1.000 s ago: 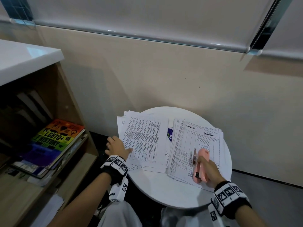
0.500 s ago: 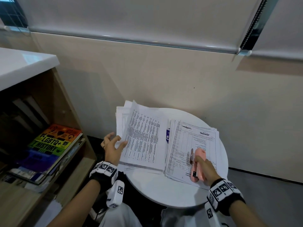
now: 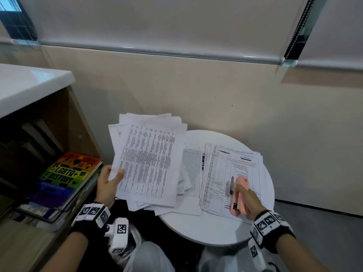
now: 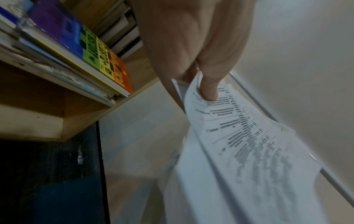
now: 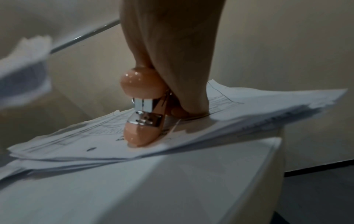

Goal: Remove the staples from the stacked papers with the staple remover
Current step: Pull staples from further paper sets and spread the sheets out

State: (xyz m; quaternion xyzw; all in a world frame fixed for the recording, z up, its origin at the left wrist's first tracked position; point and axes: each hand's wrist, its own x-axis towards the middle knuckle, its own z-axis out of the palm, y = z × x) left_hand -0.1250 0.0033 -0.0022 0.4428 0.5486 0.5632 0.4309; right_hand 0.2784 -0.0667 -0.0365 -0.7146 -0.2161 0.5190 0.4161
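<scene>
My left hand (image 3: 110, 178) pinches the lower left corner of a bundle of printed papers (image 3: 149, 160), thumb on top, and holds it raised and tilted above the left side of the round white table (image 3: 206, 228). The left wrist view shows the thumb (image 4: 208, 91) pressed on the top sheet of the bundle (image 4: 249, 144). My right hand (image 3: 245, 199) grips a pink staple remover (image 3: 240, 193) that rests on a second paper stack (image 3: 235, 160) on the table's right side. In the right wrist view the remover (image 5: 141, 109) sits on that stack (image 5: 249, 109), metal parts facing the camera.
More loose sheets (image 3: 189, 169) lie on the table beneath and beside the lifted bundle. A wooden bookshelf (image 3: 82, 122) stands close on the left, with a rainbow-coloured book (image 3: 68, 169) on its shelf. A beige wall runs behind the table.
My left hand has taken hold of the left bundle and lifted it off the table, up and leftward. The right hand and staple remover have stayed on the right stack.
</scene>
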